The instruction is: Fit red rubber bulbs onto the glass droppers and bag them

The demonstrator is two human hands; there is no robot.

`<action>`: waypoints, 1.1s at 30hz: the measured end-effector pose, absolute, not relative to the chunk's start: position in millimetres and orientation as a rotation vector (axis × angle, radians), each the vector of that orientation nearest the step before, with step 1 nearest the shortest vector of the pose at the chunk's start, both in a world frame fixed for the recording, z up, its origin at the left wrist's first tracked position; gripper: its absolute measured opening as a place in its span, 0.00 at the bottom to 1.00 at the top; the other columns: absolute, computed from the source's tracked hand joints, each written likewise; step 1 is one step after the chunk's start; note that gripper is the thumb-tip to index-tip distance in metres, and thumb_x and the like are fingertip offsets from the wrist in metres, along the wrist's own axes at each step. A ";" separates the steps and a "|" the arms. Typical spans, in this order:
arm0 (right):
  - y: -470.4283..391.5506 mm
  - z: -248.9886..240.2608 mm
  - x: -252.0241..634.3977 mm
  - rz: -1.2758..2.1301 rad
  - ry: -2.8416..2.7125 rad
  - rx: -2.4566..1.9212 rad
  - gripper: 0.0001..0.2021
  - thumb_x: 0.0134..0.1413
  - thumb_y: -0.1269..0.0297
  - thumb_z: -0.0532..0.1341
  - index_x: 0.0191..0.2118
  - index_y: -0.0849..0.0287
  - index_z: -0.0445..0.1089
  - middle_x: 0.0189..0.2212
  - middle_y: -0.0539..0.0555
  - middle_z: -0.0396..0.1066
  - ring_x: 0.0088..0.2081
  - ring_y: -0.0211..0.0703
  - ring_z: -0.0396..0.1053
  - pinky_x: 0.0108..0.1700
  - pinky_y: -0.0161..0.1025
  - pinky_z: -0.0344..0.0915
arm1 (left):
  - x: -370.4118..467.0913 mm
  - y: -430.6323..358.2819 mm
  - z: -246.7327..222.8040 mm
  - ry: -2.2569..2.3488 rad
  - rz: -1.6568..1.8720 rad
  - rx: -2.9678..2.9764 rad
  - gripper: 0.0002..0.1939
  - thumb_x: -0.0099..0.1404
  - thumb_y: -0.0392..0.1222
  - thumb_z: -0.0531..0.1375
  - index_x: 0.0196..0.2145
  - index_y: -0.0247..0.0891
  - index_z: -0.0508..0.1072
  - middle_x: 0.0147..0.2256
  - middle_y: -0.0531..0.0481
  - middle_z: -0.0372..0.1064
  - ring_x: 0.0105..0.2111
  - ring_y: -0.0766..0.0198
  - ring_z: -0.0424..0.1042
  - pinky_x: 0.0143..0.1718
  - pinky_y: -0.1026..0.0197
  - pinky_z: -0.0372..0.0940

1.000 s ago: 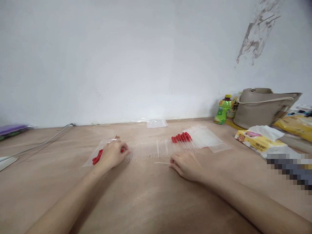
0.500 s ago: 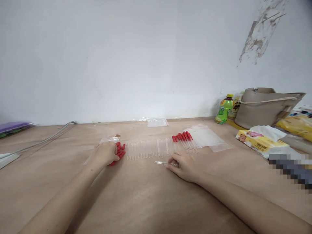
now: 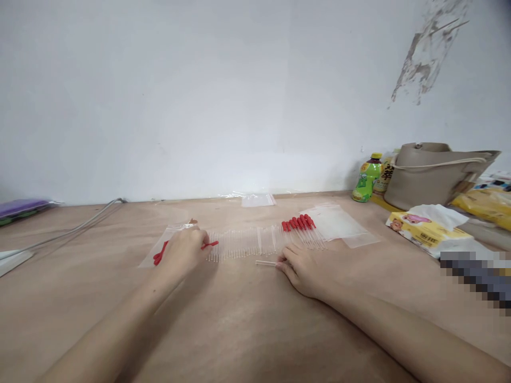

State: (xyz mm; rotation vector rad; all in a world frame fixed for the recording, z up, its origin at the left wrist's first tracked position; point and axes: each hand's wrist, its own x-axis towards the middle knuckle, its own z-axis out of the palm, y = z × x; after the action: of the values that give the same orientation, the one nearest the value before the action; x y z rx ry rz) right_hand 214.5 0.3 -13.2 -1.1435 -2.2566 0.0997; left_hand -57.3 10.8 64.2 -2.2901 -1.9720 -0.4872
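Observation:
My left hand (image 3: 187,249) pinches a red rubber bulb (image 3: 209,245) at the left end of a row of clear glass tubes (image 3: 239,243). More red bulbs (image 3: 160,254) lie on a clear zip bag (image 3: 148,257), partly hidden by that hand. Below the row, my right hand (image 3: 298,268) grips a clear glass tube (image 3: 265,263) between thumb and fingers, its free end pointing left. Several tubes with red bulbs on their tops (image 3: 298,223) lie at the right end of the row.
Flat clear bags (image 3: 339,223) lie right of the capped tubes, another bag (image 3: 257,200) by the wall. Farther right are a green bottle (image 3: 367,178), a beige handbag (image 3: 415,178) and a tissue box (image 3: 427,234). A grey cable (image 3: 85,222) crosses the left side.
My left hand has moved slightly right from over the pile of red bulbs and has taken hold of one. My right hand has closed more firmly on the tube, nearly in place.

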 end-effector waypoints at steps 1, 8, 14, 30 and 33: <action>0.4 -12.9 214.7 0.093 -2.244 -1.146 0.04 0.54 0.68 0.53 0.30 0.59 0.62 0.29 0.51 0.66 0.34 0.39 0.61 0.37 0.37 0.55 | -49.0 7.8 59.4 -1.905 -0.524 -2.325 0.06 0.52 0.38 0.55 0.22 0.37 0.71 0.26 0.47 0.68 0.31 0.57 0.67 0.30 0.61 0.57; 7.0 -22.6 218.0 0.132 -2.116 -1.124 0.04 0.54 0.68 0.52 0.33 0.59 0.63 0.30 0.53 0.67 0.34 0.41 0.63 0.38 0.39 0.56 | -7.0 -11.8 8.5 -1.646 -0.759 -2.648 0.04 0.55 0.35 0.54 0.26 0.36 0.69 0.28 0.49 0.64 0.28 0.62 0.65 0.29 0.62 0.59; 6.1 -26.6 216.7 -0.009 -2.221 -0.989 0.12 0.57 0.69 0.48 0.43 0.57 0.65 0.33 0.54 0.66 0.35 0.40 0.63 0.40 0.39 0.57 | -8.2 -5.6 -13.1 -1.450 -0.977 -2.735 0.09 0.60 0.40 0.55 0.37 0.40 0.72 0.35 0.48 0.63 0.35 0.60 0.65 0.36 0.59 0.61; -2.4 -18.5 212.6 0.043 -2.278 -0.847 0.11 0.57 0.69 0.49 0.42 0.57 0.66 0.36 0.54 0.70 0.35 0.37 0.65 0.42 0.40 0.52 | -2.8 -7.3 -15.2 -1.615 -1.367 -3.000 0.09 0.64 0.42 0.50 0.36 0.37 0.67 0.28 0.52 0.68 0.28 0.66 0.68 0.31 0.65 0.63; -0.6 -20.3 213.5 0.068 -2.266 -0.860 0.10 0.57 0.67 0.50 0.40 0.56 0.67 0.35 0.52 0.70 0.35 0.37 0.65 0.41 0.39 0.52 | -3.5 -6.9 -15.5 -1.624 -1.380 -2.996 0.08 0.62 0.43 0.53 0.35 0.37 0.68 0.29 0.52 0.69 0.30 0.66 0.68 0.32 0.65 0.63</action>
State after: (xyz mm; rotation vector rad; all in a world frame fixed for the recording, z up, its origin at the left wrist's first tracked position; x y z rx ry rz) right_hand 213.5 -0.6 -20.3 -0.8603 -2.2656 0.0678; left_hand -3.5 -6.9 -15.5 -2.9963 -1.6245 -1.3801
